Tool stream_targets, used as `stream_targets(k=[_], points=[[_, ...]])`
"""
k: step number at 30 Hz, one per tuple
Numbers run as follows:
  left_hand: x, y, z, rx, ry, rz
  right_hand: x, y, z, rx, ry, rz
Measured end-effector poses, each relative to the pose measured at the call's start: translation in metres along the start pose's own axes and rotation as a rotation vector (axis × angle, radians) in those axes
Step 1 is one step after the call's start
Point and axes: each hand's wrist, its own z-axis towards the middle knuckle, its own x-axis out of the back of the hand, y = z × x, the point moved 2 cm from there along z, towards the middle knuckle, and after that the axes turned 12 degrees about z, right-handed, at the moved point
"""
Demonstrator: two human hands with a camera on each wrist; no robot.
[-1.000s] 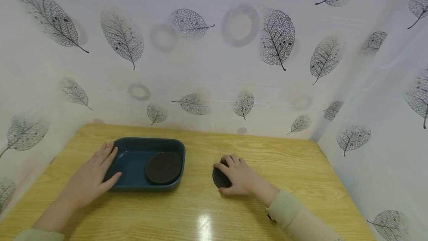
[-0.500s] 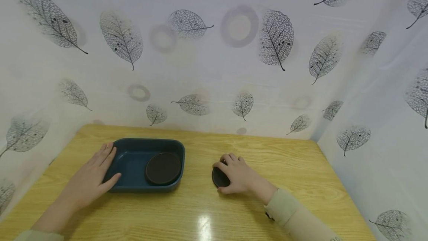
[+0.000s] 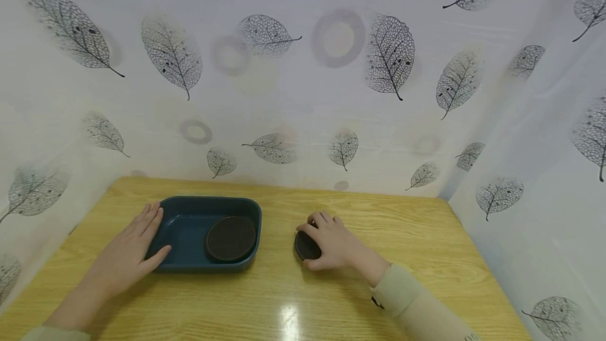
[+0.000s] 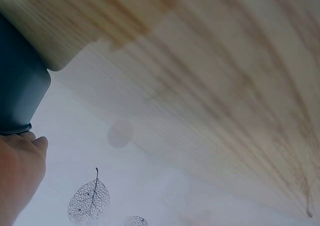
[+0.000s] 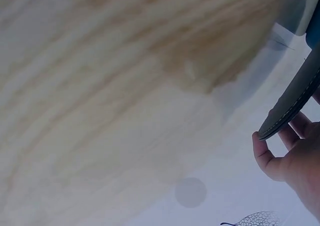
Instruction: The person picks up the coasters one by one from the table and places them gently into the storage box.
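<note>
In the head view a dark blue rectangular tray (image 3: pixel 182 266) stands on the left part of the table. My left hand (image 3: pixel 124 257) rests on its left rim, fingers straight, thumb reaching over the near corner. Inside the tray, at the right end, lies a round black coaster (image 3: pixel 231 239). To the right of the tray, my right hand (image 3: pixel 333 243) grips a second round black coaster (image 3: pixel 306 246) by its edge, thumb on the near side and fingers on the far side. The right wrist view shows this coaster's stitched edge (image 5: pixel 292 105) between thumb and fingers.
The wood-grain table (image 3: pixel 284 299) reflects a bright light near its front. A white curtain (image 3: pixel 293 93) printed with dark leaves hangs behind the table and along its sides.
My right hand has shifted slightly left with the black coaster, mostly in the last half second. The left hand and the tray have kept their places.
</note>
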Motion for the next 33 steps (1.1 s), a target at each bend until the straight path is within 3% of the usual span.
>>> stream_targets(k=[33], points=[[0.000, 0.000, 0.001, 0.003, -0.002, -0.005, 0.045, -0.056, 0.053, 0.120, 0.103, -0.075]])
